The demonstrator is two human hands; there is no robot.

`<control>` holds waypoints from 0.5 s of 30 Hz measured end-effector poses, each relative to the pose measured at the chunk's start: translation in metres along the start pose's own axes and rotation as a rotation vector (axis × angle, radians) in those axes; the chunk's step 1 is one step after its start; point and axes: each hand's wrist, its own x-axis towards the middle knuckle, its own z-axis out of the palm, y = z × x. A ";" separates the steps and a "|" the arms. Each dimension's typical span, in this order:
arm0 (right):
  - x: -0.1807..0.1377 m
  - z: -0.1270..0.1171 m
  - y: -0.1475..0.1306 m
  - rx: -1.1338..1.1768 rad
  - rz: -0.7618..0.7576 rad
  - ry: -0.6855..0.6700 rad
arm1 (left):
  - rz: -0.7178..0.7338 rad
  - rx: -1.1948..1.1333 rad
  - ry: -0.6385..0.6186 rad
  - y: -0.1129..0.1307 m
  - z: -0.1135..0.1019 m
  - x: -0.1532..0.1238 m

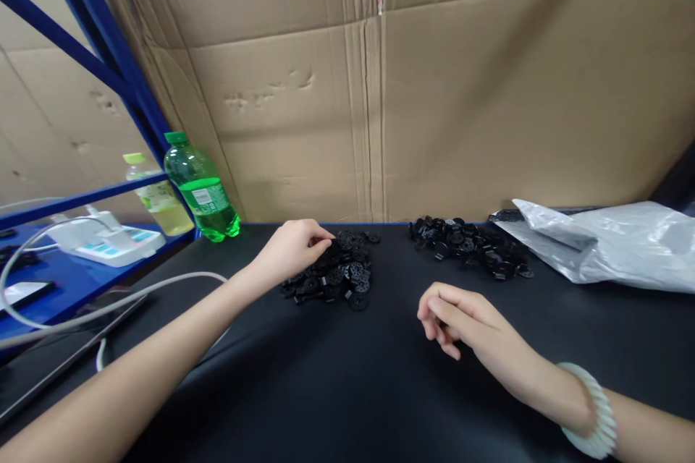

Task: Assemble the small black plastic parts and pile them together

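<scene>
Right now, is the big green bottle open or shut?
Shut: a green cap sits on top of the green bottle.

We look to be at a workshop bench point(347, 383): blue metal framing point(127, 83) upper left, cardboard sheeting point(489, 72) across the top, small black parts point(350, 278) heaped mid-frame.

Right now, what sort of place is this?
It's probably a workshop or small factory: little black parts lie in two heaps on a black table, beside a blue metal frame.
</scene>
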 end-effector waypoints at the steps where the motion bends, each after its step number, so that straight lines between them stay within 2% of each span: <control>1: 0.000 0.000 0.000 0.002 -0.004 -0.001 | -0.001 0.022 0.013 0.002 0.002 -0.001; 5: 0.002 -0.001 0.001 0.004 -0.013 -0.003 | 0.014 0.084 0.086 0.020 0.004 -0.010; 8: 0.002 0.001 0.001 -0.012 -0.022 0.010 | 0.118 0.050 0.124 0.048 0.012 -0.025; 10: 0.000 0.002 -0.001 -0.042 -0.052 0.032 | 0.236 -0.030 0.103 0.070 0.025 -0.039; 12: 0.000 0.000 -0.007 -0.095 -0.095 0.056 | 0.385 -0.215 0.031 0.088 0.040 -0.053; 15: 0.002 -0.022 -0.020 -0.269 -0.179 0.066 | 0.494 -0.332 -0.013 0.104 0.057 -0.066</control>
